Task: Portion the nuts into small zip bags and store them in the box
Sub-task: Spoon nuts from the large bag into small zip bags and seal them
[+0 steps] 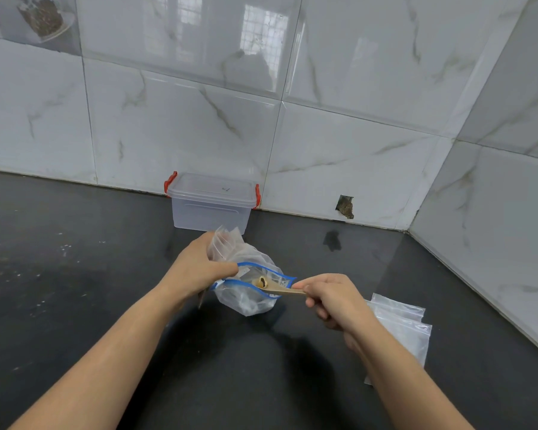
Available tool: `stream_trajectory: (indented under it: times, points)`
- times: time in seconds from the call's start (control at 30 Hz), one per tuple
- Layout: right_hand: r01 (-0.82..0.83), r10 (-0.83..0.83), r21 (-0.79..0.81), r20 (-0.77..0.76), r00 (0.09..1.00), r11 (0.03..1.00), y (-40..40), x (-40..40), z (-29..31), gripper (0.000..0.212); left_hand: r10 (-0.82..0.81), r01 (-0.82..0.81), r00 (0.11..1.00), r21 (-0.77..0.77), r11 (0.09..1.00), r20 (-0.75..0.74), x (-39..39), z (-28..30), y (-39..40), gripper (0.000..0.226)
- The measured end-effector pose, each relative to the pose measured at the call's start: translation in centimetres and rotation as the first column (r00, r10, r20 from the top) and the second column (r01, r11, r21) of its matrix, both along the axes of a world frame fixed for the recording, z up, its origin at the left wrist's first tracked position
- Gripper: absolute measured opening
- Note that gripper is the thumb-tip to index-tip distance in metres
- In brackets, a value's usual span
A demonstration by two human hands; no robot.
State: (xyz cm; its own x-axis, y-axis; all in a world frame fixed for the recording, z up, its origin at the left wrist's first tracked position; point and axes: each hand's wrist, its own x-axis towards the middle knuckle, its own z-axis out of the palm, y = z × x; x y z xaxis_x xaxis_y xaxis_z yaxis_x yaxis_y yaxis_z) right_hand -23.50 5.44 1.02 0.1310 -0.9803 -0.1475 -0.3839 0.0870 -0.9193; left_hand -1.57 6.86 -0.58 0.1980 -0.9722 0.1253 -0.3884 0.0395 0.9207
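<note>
My left hand (199,265) grips the rim of a clear zip bag with a blue seal (246,297), holding its mouth open above the dark counter; more crumpled clear plastic (230,243) bunches behind the hand. My right hand (330,297) pinches the handle of a small wooden spoon (280,288). The spoon's bowl sits inside the bag's mouth with a nut (261,282) on it. A clear plastic box (212,209) with red clips and its lid on stands against the wall behind the bag.
Flat empty zip bags (398,324) lie stacked on the black counter (75,274) right of my right hand. Marble-look wall tiles close off the back and right side. A small hole in the tile (344,207) shows near the corner.
</note>
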Motion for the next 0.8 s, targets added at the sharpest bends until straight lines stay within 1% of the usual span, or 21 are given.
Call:
stream_trajectory:
  times: [0.07,0.13,0.23,0.27,0.33,0.37,0.43,0.5,0.53,0.57,0.6,0.63,0.67,0.7,0.73,0.77,0.8]
  points:
    - [-0.01,0.009,-0.056,-0.019,1.0,0.998,0.3,-0.6,0.9,0.031,0.001,0.0,1.0,-0.018,1.0,0.008,0.1,-0.2,0.0,0.049]
    - [-0.026,0.018,-0.139,-0.056,0.998,0.99,0.5,-0.9,2.1,0.03,-0.003,0.005,0.999,-0.046,0.999,0.047,0.3,-0.3,-0.1,0.048]
    - [-0.079,0.051,-0.28,-0.104,0.993,0.957,0.7,-0.5,3.9,0.029,0.055,-0.035,0.983,-0.115,0.993,0.174,0.8,-0.8,-0.6,0.04]
    - [-0.095,0.061,-0.323,-0.115,0.992,0.942,0.8,-0.1,4.5,0.028,0.092,-0.064,0.968,-0.126,0.99,0.232,0.9,-1.0,-0.7,0.042]
    - [-0.137,0.083,-0.395,-0.149,0.985,0.908,1.0,1.0,5.8,0.028,0.142,-0.108,0.937,-0.124,0.986,0.318,1.0,-1.2,-1.0,0.057]
    - [-0.165,0.091,-0.433,-0.186,0.978,0.886,1.2,1.7,6.2,0.028,0.151,-0.116,0.929,-0.121,0.986,0.339,1.1,-1.3,-1.1,0.064]
    - [-0.228,0.079,-0.517,-0.293,0.953,0.825,1.5,3.4,6.8,0.028,0.149,-0.108,0.927,-0.135,0.985,0.343,0.9,-1.5,-1.3,0.066]
    - [-0.323,0.048,-0.565,-0.446,0.894,0.759,1.9,5.1,6.8,0.029,0.14,-0.092,0.931,-0.156,0.983,0.337,0.8,-1.7,-1.4,0.058]
    - [-0.402,0.026,-0.572,-0.552,0.833,0.715,1.9,6.0,6.5,0.029,0.141,-0.09,0.933,-0.164,0.982,0.332,0.8,-1.8,-1.4,0.055]
    - [-0.493,-0.012,-0.582,-0.655,0.756,0.647,2.3,6.8,6.1,0.026,0.145,-0.092,0.936,-0.175,0.98,0.319,0.8,-1.9,-1.5,0.051]
    - [-0.587,-0.084,-0.607,-0.73,0.678,0.536,2.7,7.4,5.8,0.023,0.148,-0.095,0.94,-0.181,0.979,0.307,0.8,-1.9,-1.5,0.046]
    - [-0.674,-0.168,-0.607,-0.782,0.6,0.422,3.1,7.7,5.3,0.025,0.148,-0.095,0.944,-0.187,0.978,0.295,0.8,-1.9,-1.6,0.041]
    - [-0.699,-0.204,-0.594,-0.8,0.564,0.397,3.4,7.8,4.9,0.033,0.146,-0.095,0.947,-0.186,0.978,0.285,0.9,-1.9,-1.6,0.039]
    - [-0.682,-0.226,-0.603,-0.794,0.565,0.413,3.8,7.6,4.8,0.039,0.148,-0.096,0.949,-0.192,0.977,0.278,0.9,-2.0,-1.7,0.039]
    - [-0.647,-0.262,-0.651,-0.756,0.599,0.397,3.8,7.5,4.6,0.038,0.155,-0.103,0.947,-0.194,0.976,0.28,1.0,-2.0,-1.6,0.042]
    - [-0.611,-0.265,-0.674,-0.732,0.627,0.415,3.6,7.2,4.6,0.032,0.16,-0.106,0.945,-0.196,0.975,0.284,1.3,-2.1,-1.8,0.048]
    - [-0.553,-0.256,-0.692,-0.702,0.664,0.464,3.4,6.8,4.9,0.026,0.16,-0.108,0.943,-0.184,0.977,0.293,1.4,-2.2,-1.9,0.054]
